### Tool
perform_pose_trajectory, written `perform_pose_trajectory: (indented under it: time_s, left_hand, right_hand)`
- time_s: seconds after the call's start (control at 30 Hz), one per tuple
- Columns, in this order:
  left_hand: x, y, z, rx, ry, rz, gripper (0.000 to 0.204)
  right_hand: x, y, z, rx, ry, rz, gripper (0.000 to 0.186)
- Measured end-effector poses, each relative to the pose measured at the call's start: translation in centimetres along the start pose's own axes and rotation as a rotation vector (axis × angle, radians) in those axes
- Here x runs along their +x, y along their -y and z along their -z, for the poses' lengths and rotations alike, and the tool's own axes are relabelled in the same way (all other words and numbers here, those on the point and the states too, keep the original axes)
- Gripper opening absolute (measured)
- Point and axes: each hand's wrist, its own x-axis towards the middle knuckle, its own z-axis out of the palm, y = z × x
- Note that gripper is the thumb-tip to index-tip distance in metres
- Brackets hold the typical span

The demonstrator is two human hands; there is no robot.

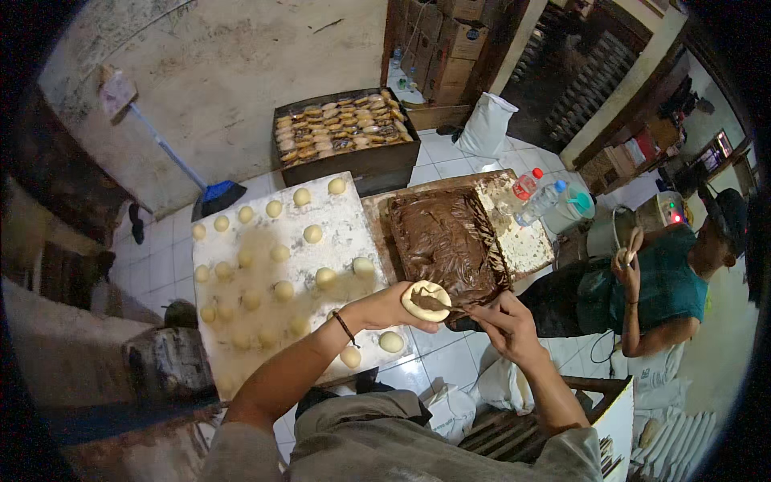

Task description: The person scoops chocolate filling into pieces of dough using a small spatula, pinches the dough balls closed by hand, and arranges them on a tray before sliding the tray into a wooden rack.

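Board [345, 225] lies left of a brown paste slab [446, 233]. Near the slab, left hand [385, 310] and right hand [511, 325] flank a dough round [423, 314]: the left cradles it, the right grips a thin tool [458, 308], perhaps a spatula, at its brown filling [431, 302].

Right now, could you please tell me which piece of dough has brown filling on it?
The flattened piece held in the left hand; the others are plain, rounded balls resting on the white board.

Smooth, matt dough balls [325, 278] and glossy, rough-surfaced paste [442, 241]
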Motion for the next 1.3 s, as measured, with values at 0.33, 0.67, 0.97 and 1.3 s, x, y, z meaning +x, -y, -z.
perform_pose_trajectory:
  time_s: [0.33,0.67,0.97,1.3]
  left_hand:
    - [-4.7,2.2,0.8,0.042,0.056,0.092,0.059]
    - [-12.7,6.1,1.1,0.111,-0.361,-0.071,0.055]
    - [-19.6,2.5,-4.3,0.082,-0.412,-0.062,0.055]
    - [-33.6,-1.2,-7.5,0.440,-0.267,0.045,0.056]
  right_hand:
    - [0.9,3.5,2.0,-0.222,0.195,0.335,0.037]
    - [0.3,2.6,-2.7,-0.348,0.157,0.007,0.017]
    - [-3.8,6.4,-13.3,-0.226,0.054,-0.145,0.043]
    - [-5.1,26.2,-15.4,0.599,0.202,-0.053,0.029]
